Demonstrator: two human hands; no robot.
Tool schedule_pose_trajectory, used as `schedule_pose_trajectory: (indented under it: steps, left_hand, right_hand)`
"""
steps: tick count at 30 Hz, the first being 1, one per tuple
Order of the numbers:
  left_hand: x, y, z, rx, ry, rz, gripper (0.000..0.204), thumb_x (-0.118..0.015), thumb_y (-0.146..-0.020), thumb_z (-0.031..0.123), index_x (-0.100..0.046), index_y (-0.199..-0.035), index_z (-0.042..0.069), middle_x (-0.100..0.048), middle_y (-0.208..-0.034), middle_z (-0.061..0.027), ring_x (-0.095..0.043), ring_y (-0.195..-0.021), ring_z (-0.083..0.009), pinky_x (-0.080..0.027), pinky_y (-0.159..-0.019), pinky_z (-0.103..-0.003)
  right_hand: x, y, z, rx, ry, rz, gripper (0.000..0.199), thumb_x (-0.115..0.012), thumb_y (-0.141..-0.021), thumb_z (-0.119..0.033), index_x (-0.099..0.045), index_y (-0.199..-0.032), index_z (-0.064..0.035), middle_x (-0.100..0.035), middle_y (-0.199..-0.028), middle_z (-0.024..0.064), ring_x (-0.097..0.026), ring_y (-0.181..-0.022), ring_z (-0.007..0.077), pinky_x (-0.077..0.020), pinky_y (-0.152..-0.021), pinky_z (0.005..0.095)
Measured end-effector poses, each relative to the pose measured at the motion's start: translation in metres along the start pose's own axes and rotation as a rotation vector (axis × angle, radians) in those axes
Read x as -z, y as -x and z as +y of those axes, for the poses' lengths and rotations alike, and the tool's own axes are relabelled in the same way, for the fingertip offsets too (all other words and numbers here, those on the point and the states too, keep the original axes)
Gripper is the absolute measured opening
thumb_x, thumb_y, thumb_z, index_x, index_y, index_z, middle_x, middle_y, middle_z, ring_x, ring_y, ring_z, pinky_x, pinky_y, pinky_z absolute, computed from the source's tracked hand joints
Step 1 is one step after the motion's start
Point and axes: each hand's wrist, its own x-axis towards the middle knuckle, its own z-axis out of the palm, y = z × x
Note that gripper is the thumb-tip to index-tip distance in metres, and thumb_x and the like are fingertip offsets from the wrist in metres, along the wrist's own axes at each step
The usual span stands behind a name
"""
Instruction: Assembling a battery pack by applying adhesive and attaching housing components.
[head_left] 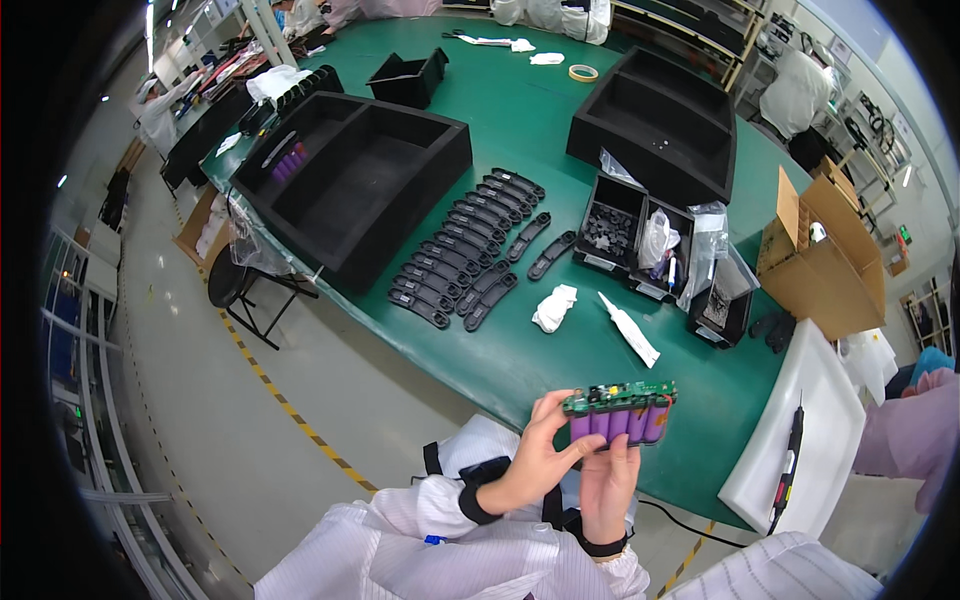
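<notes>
Both my hands hold up a battery pack [622, 415] of purple cylindrical cells with a green circuit board along its top. My left hand [535, 458] grips its left end, thumb across the front of the cells. My right hand [607, 485] supports the pack from underneath, fingers up against the cells. The pack is near the front edge of the green table [540, 130].
Several black plastic strips [465, 250] lie in a row beside a big black foam tray [350, 180]. A white glue tube [630, 330], a crumpled white cloth [553, 307], small black parts bins [640, 235], a cardboard box [825, 255] and a white foam slab [800, 430] with a black tool are nearby.
</notes>
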Motion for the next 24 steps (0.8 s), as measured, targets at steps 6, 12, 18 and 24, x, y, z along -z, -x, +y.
schedule_pose_trajectory:
  steps: [6, 12, 18, 24]
  left_hand:
    - [0.068, -0.105, -0.037, -0.017, -0.062, -0.056, 0.036, -0.072, -0.087, 0.019, -0.064, -0.117, 0.002, -0.065, -0.111, -0.0117, -0.06, -0.107, -0.0198, -0.047, -0.092, -0.034]
    - [0.067, -0.211, -0.113, -0.357, -0.691, 0.15, 0.032, -0.079, -0.076, 0.012, -0.064, -0.102, -0.001, -0.061, -0.099, -0.0144, -0.058, -0.095, -0.0285, -0.047, -0.081, -0.041]
    - [0.048, -0.222, -0.123, -0.221, -1.087, 0.126, 0.036, -0.078, -0.069, 0.009, -0.059, -0.095, -0.007, -0.055, -0.106, -0.0208, -0.05, -0.106, -0.0365, -0.041, -0.09, -0.046]
    - [0.087, -0.207, -0.113, -0.282, -0.738, 0.294, 0.031, -0.075, -0.072, 0.01, -0.059, -0.096, 0.0, -0.06, -0.099, -0.0182, -0.058, -0.096, -0.0354, -0.045, -0.085, -0.045]
  right_hand:
    - [0.034, -0.016, -0.028, 0.083, 0.072, 0.101, 0.044, -0.055, -0.101, -0.023, -0.043, -0.139, -0.0034, -0.055, -0.133, 0.0096, -0.057, -0.119, 0.0189, -0.0468, -0.1, 0.0368]
    - [0.031, -0.009, -0.045, 0.128, 0.085, 0.183, 0.038, -0.058, -0.1, -0.021, -0.049, -0.133, -0.0058, -0.058, -0.128, 0.0057, -0.059, -0.113, 0.0168, -0.049, -0.093, 0.0349]
    - [0.032, 0.005, -0.054, 0.156, 0.16, 0.181, 0.04, -0.06, -0.099, -0.022, -0.049, -0.133, -0.0047, -0.059, -0.127, 0.0063, -0.059, -0.11, 0.0152, -0.0492, -0.089, 0.0324]
    - [0.041, 0.004, -0.058, 0.134, 0.165, 0.153, 0.043, -0.056, -0.101, -0.022, -0.045, -0.137, -0.0022, -0.056, -0.132, 0.0082, -0.057, -0.116, 0.0179, -0.048, -0.096, 0.0349]
